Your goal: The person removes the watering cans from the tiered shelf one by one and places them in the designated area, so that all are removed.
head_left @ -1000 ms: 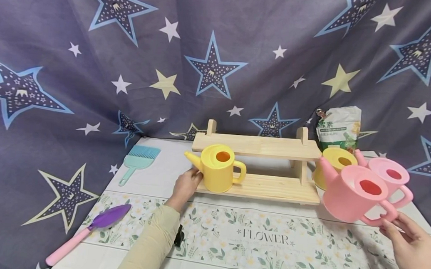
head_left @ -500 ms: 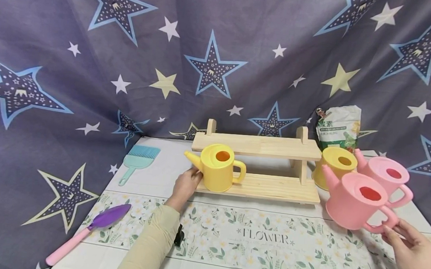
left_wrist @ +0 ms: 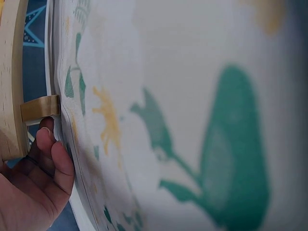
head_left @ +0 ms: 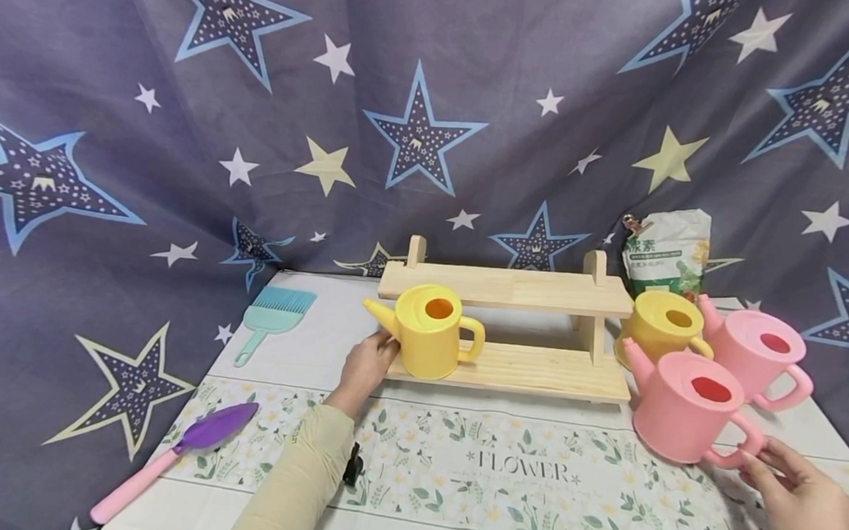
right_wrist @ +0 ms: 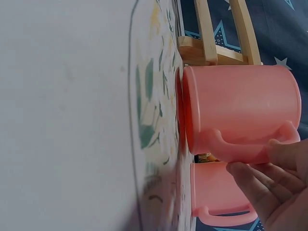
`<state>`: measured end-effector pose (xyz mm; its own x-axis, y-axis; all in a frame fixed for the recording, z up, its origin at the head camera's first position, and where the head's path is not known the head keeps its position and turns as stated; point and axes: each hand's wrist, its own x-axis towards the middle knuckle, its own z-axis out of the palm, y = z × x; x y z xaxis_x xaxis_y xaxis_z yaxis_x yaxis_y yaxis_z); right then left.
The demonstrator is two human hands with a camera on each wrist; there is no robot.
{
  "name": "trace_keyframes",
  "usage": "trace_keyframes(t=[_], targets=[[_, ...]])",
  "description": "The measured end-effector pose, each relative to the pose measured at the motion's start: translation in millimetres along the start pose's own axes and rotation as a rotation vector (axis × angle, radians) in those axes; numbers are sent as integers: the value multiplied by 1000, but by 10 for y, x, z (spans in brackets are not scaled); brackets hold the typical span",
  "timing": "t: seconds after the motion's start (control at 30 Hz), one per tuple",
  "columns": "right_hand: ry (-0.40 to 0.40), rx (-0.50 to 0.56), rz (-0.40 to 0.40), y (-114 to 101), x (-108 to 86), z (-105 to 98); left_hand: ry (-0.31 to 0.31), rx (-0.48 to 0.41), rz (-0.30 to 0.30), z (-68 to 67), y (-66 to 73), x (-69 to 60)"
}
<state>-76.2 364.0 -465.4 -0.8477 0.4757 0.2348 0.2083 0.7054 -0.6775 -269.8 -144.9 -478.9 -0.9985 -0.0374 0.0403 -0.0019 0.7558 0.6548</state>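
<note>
My right hand (head_left: 807, 505) pinches the handle of a pink watering can (head_left: 688, 411) at the right of the wooden shelf (head_left: 550, 372). In the right wrist view, thumb and fingers of the hand (right_wrist: 274, 185) hold that handle, and the can's base (right_wrist: 192, 110) is close to the cloth; whether it touches is unclear. The left hand (head_left: 365, 372) grips the left end of the lower board beside a yellow watering can (head_left: 427, 335) standing there. The left wrist view has its curled fingers (left_wrist: 60, 163) at the shelf's end (left_wrist: 12, 96), partly hidden.
Behind the held can stand another yellow can (head_left: 657, 326) and another pink can (head_left: 758, 354), with a white and green bag (head_left: 669, 253) farther back. A teal brush (head_left: 273, 320) and a purple trowel with pink handle (head_left: 217, 427) lie at the left.
The right hand has brought the front pink watering can down and slightly left, away from the pink can behind. The left hand and the yellow can on the shelf have stayed put.
</note>
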Motion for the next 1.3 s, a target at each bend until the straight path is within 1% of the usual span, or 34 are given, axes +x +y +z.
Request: trace_keyframes(t=[0.3,0.57,0.77,0.93,1.1,1.23,1.3], targets=[[-79,-24,41,19,6,-5,-7,-8,-13,-1,-8,6],[-106,-48,6,65,10,12,-7,-13,-10,17,-20,22],[-110,-60,-21,40,13,0,-4,-7,-5,17,-23,16],[-64,-35,-55,-12,-2,-31,-2,-8,-5,12,-19,6],[30,4,-43,-115,-37,-40,0,-7,-5,6,-9,-4],[96,58,-42,-200,-54,-62,0,3,-2,7,-9,-3],[126,111,-36,-244,-52,-75,0,8,-4,9,-10,-2]])
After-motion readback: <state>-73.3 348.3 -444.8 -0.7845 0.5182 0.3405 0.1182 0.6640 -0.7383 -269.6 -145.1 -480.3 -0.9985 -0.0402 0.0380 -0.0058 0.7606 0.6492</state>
